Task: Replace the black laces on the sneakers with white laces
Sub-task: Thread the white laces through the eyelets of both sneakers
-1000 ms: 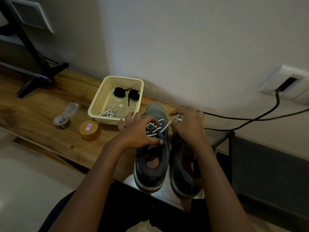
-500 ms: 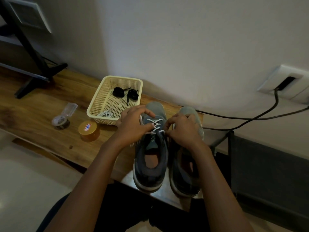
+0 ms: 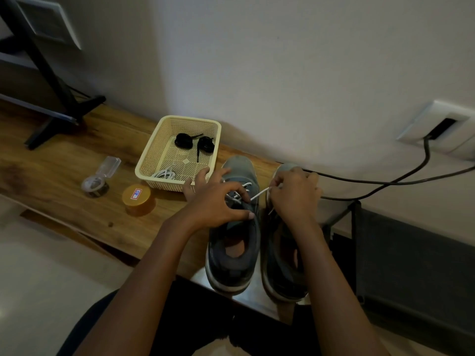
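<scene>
Looks like a room in a home; pale wall (image 3: 295, 73) beyond the left hand (image 3: 216, 204) and right hand (image 3: 295, 199); low wooden shelf (image 3: 51, 165) under them, running off left; cream plastic basket (image 3: 164, 182) just beyond the left hand, gold-lidded jar (image 3: 137, 199) and clear tub (image 3: 96, 185) further left; black stand foot (image 3: 64, 116) far left; wall socket (image 3: 442, 124) with black cables (image 3: 401, 179) beyond and right of the right hand; pale glossy floor (image 3: 38, 265) below the left forearm.

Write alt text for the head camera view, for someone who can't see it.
A person's right hand pinches a white lace drawn taut from a grey sneaker that the left hand holds, beside a second sneaker on a wooden bench. Behind, a cream basket holds black laces and a white coil.
</scene>
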A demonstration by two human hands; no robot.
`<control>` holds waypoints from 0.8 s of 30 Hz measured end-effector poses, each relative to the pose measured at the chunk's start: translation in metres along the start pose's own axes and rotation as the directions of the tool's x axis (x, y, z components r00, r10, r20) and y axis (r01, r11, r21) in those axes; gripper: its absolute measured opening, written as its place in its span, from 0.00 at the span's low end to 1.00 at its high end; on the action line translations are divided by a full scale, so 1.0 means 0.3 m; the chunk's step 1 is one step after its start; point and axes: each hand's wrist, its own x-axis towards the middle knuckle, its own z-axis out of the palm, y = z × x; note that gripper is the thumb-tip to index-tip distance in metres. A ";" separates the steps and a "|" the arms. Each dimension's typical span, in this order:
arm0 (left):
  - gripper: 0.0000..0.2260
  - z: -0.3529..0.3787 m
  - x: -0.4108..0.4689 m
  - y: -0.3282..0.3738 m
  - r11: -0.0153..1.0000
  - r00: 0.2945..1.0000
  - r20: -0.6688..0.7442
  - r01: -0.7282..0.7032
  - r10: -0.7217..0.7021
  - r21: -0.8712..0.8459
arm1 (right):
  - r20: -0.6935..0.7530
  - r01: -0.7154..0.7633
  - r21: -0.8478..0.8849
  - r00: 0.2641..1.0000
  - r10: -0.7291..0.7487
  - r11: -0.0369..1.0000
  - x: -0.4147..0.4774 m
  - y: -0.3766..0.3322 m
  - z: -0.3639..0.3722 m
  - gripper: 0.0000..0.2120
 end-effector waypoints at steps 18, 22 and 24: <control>0.13 -0.004 -0.003 -0.012 1.000 0.998 0.050 0.026 -0.027 0.015 | 0.163 0.193 0.016 0.968 -0.193 0.981 -0.011 -0.009 -0.004 0.02; 0.13 -0.003 -0.001 -0.011 1.000 0.998 0.053 0.019 -0.020 0.017 | 0.015 0.015 0.107 1.000 -0.017 0.994 0.011 0.017 -0.025 0.02; 0.13 -0.002 -0.005 -0.013 1.000 0.999 0.052 0.012 -0.012 -0.005 | -0.022 -0.019 0.155 1.000 0.023 0.988 0.017 0.028 -0.031 0.02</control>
